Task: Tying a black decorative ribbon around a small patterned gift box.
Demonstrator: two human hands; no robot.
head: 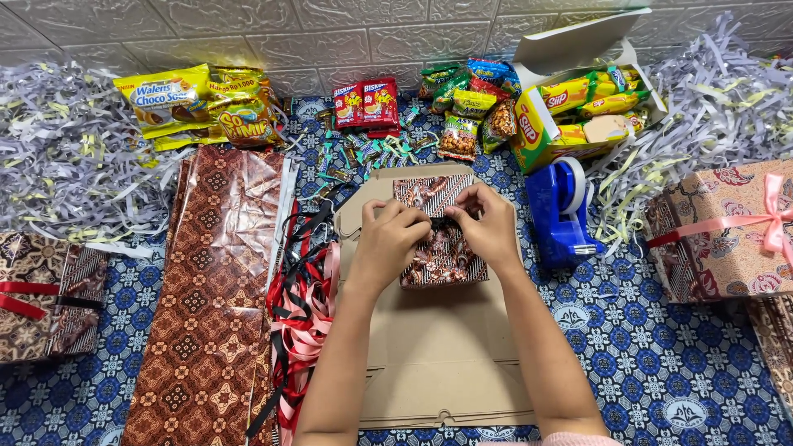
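A small box wrapped in brown batik-patterned paper sits on a flattened cardboard sheet at the middle of the blue patterned floor cloth. The wrapping already covers every side that shows. A dark ribbon crosses its top, and both hands meet there: the left hand pinches the ribbon from one side, the right hand pinches it from the other, fingertips nearly touching over the middle of the box. Judging by this, the paper is done and the ribbon is being tied; no finished bow shows yet.

Just left of the cardboard lies a tangle of red, pink and black ribbons, and beyond it a long sheet of brown batik wrapping paper. A blue tape dispenser stands just right of the cardboard. Further right rests a wrapped box with a pink bow; at the far left, another wrapped box with a red ribbon. Along the wall lie snack packets, small wrapped sweets and an open carton of yellow snack packs, with shredded paper heaped at both sides.
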